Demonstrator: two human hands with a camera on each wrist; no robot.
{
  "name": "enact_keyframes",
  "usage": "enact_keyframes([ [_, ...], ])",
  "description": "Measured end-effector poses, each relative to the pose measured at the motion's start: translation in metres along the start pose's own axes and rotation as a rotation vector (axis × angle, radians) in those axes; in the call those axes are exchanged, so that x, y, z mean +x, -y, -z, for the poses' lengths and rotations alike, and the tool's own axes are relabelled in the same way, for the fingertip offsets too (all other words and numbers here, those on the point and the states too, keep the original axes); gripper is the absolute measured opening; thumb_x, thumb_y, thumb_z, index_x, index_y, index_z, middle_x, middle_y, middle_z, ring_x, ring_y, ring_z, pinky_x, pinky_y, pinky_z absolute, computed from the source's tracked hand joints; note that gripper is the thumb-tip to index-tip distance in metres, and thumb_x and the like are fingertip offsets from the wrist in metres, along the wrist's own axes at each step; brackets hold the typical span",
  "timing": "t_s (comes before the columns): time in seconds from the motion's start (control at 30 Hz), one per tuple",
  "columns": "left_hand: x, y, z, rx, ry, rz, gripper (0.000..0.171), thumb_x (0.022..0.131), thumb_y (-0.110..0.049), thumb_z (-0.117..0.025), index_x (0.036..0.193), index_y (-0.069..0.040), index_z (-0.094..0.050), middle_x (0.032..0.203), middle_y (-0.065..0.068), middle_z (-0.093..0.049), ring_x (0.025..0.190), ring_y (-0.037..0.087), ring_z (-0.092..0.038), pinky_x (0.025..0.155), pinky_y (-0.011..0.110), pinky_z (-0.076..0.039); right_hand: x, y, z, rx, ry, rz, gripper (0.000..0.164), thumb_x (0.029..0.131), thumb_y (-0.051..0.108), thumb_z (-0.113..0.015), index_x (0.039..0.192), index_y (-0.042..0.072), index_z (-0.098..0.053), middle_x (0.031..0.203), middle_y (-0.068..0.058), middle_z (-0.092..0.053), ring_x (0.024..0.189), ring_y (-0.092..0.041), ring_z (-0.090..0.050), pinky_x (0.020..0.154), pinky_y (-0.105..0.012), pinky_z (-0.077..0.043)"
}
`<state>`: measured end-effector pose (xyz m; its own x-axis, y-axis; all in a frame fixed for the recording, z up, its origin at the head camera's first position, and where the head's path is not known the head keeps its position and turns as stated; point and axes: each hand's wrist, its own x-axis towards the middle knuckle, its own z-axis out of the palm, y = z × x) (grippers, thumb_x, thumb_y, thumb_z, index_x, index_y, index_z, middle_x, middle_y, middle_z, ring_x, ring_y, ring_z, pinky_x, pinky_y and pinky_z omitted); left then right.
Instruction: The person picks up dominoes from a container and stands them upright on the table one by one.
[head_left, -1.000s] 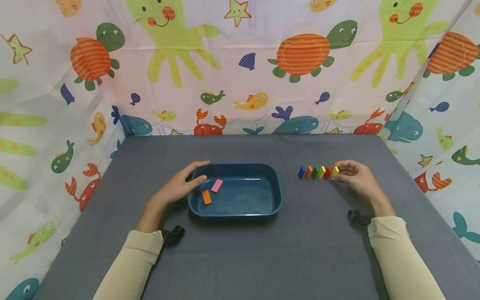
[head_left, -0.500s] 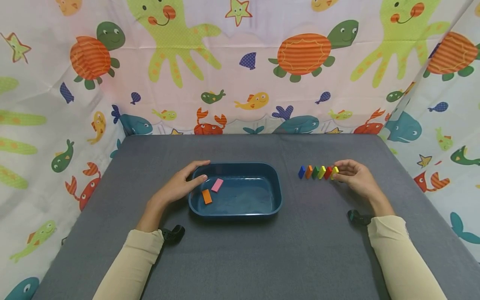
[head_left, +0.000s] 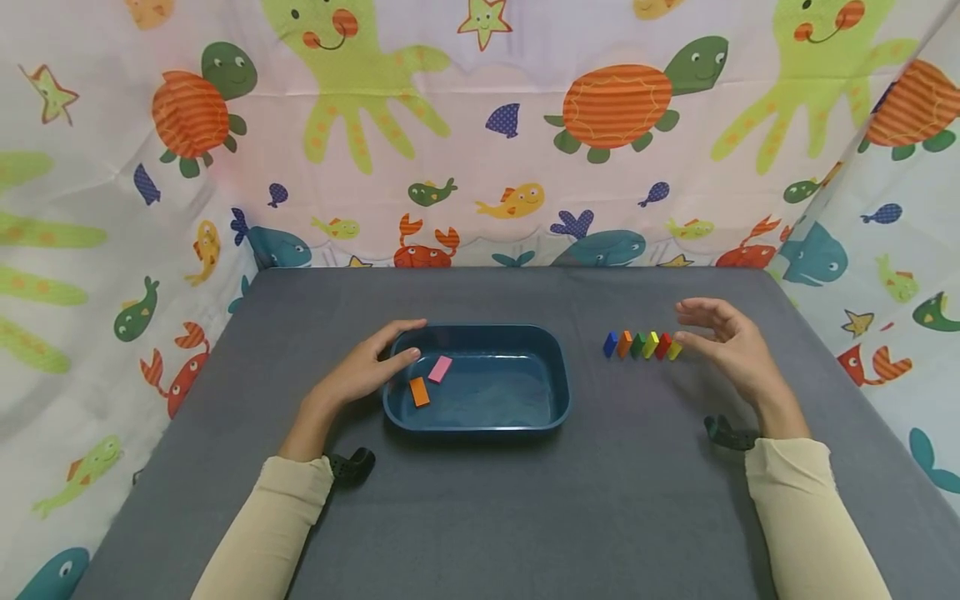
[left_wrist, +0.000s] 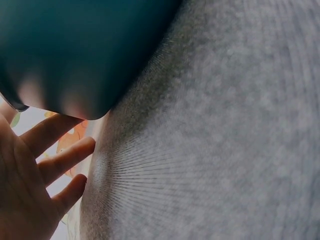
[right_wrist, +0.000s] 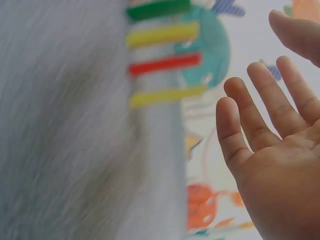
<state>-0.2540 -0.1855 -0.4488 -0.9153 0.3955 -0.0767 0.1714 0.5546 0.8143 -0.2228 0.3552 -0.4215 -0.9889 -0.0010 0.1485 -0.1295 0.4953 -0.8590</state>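
Observation:
My left hand (head_left: pixel 363 367) rests against the left end of a dark blue tray (head_left: pixel 480 429), its thumb over the rim. In the left wrist view, the fingers are extended beside the outside of the tray (left_wrist: pixel 75 55). A pink domino (head_left: pixel 440 369) and an orange domino (head_left: pixel 419 392) lie flat inside. Several coloured dominoes stand on edge in a row to the right, from a blue domino (head_left: pixel 611 344) to a yellow domino (head_left: pixel 676 349). My right hand (head_left: pixel 727 346) hovers just right of that yellow domino, holding nothing. In the right wrist view its fingers are spread, apart from the blurred row.
A grey cloth (head_left: pixel 480 517) covers the table. Behind and along both sides hangs a curtain (head_left: pixel 480 142) printed with sea animals. Small black wrist devices, including one at the right wrist (head_left: pixel 729 435), sit near the sleeves.
My right hand has let go of the yellow domino at the row's right end and drawn up and to the right. That domino stands. My left hand stays at the tray.

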Motion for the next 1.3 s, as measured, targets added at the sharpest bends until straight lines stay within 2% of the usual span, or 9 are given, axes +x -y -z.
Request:
enact_keyframes([
  [0.2,0.000,0.000,0.000,-0.016,0.005,-0.001,0.052,0.103,-0.042,-0.058,0.152,-0.041,-0.041,0.154,0.006,-0.043,0.077,0.029,-0.061,0.068,0.038,-0.054,-0.002,0.042,-0.022,0.045,0.104,0.081,0.046,0.096,0.016,-0.072,0.138,0.009,-0.057,0.127,0.018,-0.063,0.117,-0.002,-0.060,0.085,-0.014,-0.052],
  [0.3,0.000,0.001,0.001,-0.021,0.003,0.002,0.052,0.102,-0.043,-0.058,0.151,-0.042,-0.041,0.154,0.004,-0.042,0.076,0.030,-0.061,0.068,0.038,-0.054,-0.003,0.060,-0.039,0.070,0.190,0.127,0.043,0.095,0.012,-0.072,0.136,0.009,-0.058,0.131,0.010,-0.064,0.118,-0.005,-0.061,0.088,-0.016,-0.053],
  [0.5,0.001,0.002,0.002,-0.011,0.004,-0.009,0.052,0.102,-0.046,-0.058,0.151,-0.043,-0.041,0.153,0.005,-0.044,0.073,0.028,-0.060,0.068,0.038,-0.054,-0.003,0.093,-0.074,0.046,0.345,0.191,0.048,0.091,0.014,-0.077,0.135,0.015,-0.059,0.138,-0.005,-0.063,0.122,-0.012,-0.060,0.094,-0.022,-0.052],
  [0.57,0.001,0.003,0.002,-0.007,0.005,-0.012,0.053,0.102,-0.047,-0.058,0.151,-0.043,-0.041,0.152,0.006,-0.044,0.071,0.027,-0.060,0.068,0.037,-0.054,-0.002,0.103,-0.084,0.041,0.393,0.219,0.049,0.090,0.015,-0.078,0.135,0.015,-0.059,0.139,-0.006,-0.063,0.124,-0.016,-0.061,0.096,-0.025,-0.053],
  [0.7,0.000,0.002,0.002,-0.001,0.005,-0.013,0.053,0.101,-0.049,-0.058,0.151,-0.044,-0.040,0.152,0.005,-0.044,0.072,0.027,-0.061,0.068,0.037,-0.054,0.000,0.126,-0.100,0.044,0.491,0.279,0.049,0.091,0.016,-0.077,0.136,0.016,-0.059,0.139,-0.010,-0.062,0.126,-0.029,-0.060,0.100,-0.041,-0.054],
  [0.8,0.000,0.002,0.002,0.007,0.000,-0.008,0.053,0.101,-0.050,-0.058,0.151,-0.046,-0.040,0.153,0.003,-0.043,0.075,0.027,-0.062,0.068,0.037,-0.055,0.004,0.144,-0.110,0.041,0.555,0.310,0.048,0.091,0.018,-0.077,0.136,0.017,-0.059,0.137,-0.007,-0.063,0.126,-0.034,-0.060,0.102,-0.051,-0.053],
  [0.97,0.000,0.004,0.004,0.017,-0.007,-0.007,0.053,0.102,-0.047,-0.058,0.151,-0.045,-0.040,0.153,0.003,-0.043,0.078,0.026,-0.062,0.069,0.036,-0.055,0.021,0.171,-0.133,0.025,0.643,0.357,0.047,0.091,0.021,-0.078,0.134,0.014,-0.060,0.134,-0.002,-0.064,0.126,-0.031,-0.061,0.103,-0.052,-0.052],
  [1.13,0.000,0.004,0.004,0.006,-0.002,-0.008,0.052,0.102,-0.046,-0.058,0.151,-0.045,-0.041,0.148,0.004,-0.047,0.077,0.027,-0.062,0.069,0.037,-0.055,0.040,0.184,-0.164,-0.013,0.751,0.357,0.045,0.092,0.024,-0.077,0.132,0.013,-0.062,0.133,-0.003,-0.065,0.126,-0.028,-0.060,0.105,-0.052,-0.051],
  [1.3,0.000,0.003,0.004,-0.001,0.004,-0.026,0.051,0.102,-0.046,-0.057,0.150,-0.045,-0.041,0.149,0.003,-0.048,0.083,0.027,-0.063,0.071,0.038,-0.054,0.054,0.181,-0.195,-0.073,0.914,0.304,0.051,0.091,0.029,-0.076,0.136,0.013,-0.059,0.140,-0.010,-0.061,0.132,-0.031,-0.056,0.109,-0.055,-0.047],
])
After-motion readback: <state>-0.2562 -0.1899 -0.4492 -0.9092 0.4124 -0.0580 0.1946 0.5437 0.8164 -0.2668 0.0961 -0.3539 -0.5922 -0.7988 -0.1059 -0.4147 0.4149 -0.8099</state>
